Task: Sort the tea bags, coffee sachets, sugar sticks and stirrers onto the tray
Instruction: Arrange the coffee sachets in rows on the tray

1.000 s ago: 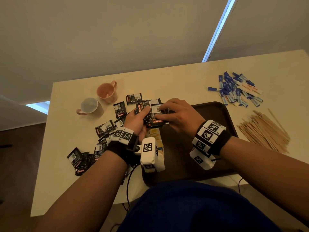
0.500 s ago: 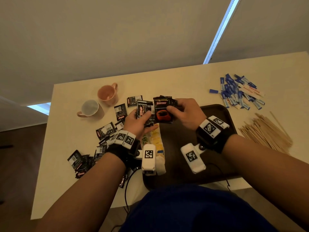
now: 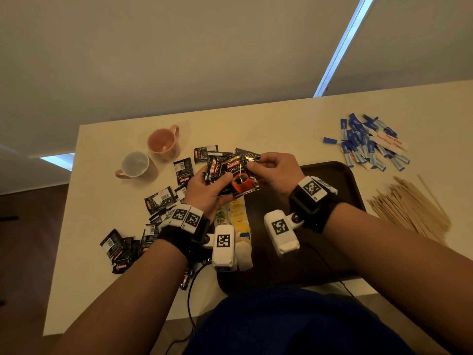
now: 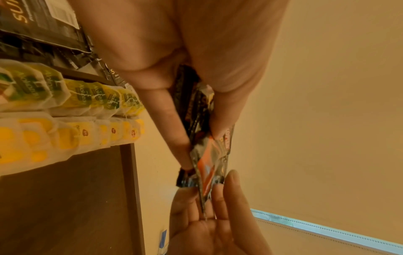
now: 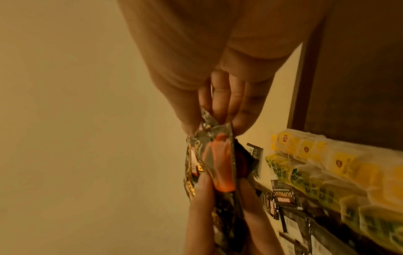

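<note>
Both hands hold a stack of black coffee sachets (image 3: 236, 175) above the tray's left far corner. My left hand (image 3: 210, 190) grips the stack from below, thumb on its face (image 4: 209, 155). My right hand (image 3: 273, 167) pinches the stack's upper right corner (image 5: 209, 131). The dark brown tray (image 3: 330, 180) carries rows of yellow and green tea bags (image 3: 236, 216) along its left side (image 4: 65, 107) (image 5: 327, 172). More coffee sachets (image 3: 158, 201) lie scattered on the table to the left. Blue sugar sticks (image 3: 366, 144) and wooden stirrers (image 3: 409, 208) lie right of the tray.
A pink mug (image 3: 163, 142) and a white mug (image 3: 135, 165) stand at the table's (image 3: 256, 124) far left. A cable (image 3: 190, 290) hangs over the near edge. The wrist cameras sit over the tray's near half.
The hands have lifted the sachet stack off the table and turned it face up toward me; the right hand shifted from on top of it to its upper right corner.
</note>
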